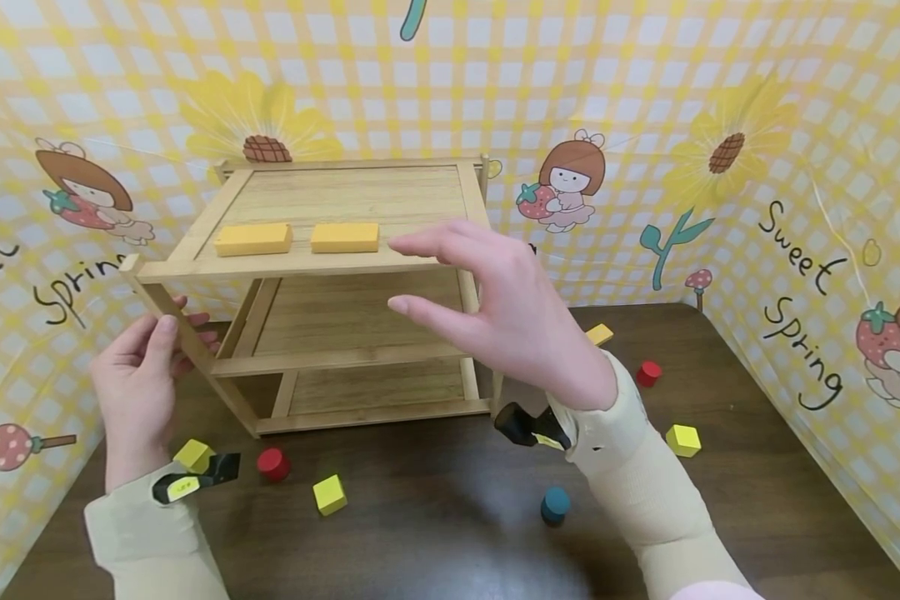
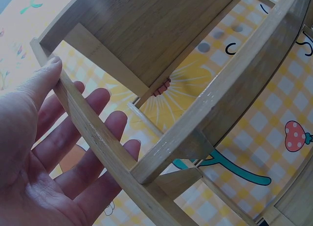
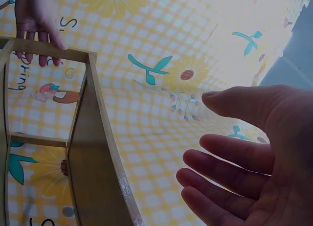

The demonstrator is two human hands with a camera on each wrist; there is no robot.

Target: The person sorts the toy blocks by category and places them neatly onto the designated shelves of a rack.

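A three-tier wooden shelf [image 1: 352,196] stands on the table. My left hand [image 1: 138,375] holds its front left post, thumb against the near side and fingers behind. The left wrist view shows the thumb tip pressed on the post [image 2: 90,123], the other fingers [image 2: 100,101] extending past it. Two orange-yellow rectangular blocks, a left one [image 1: 252,241] and a right one [image 1: 345,238], lie side by side near the top tier's front edge. My right hand [image 1: 510,304] hovers at the shelf's front right, thumb and fingers spread apart, holding nothing.
On the dark table [image 1: 435,517] lie yellow cubes [image 1: 330,495], red cylinders [image 1: 273,464] and a blue cylinder [image 1: 555,505] in front and to the right. Another orange-yellow block [image 1: 600,334] lies partly behind the right wrist. A checked cloth [image 1: 420,92] encloses the back and sides.
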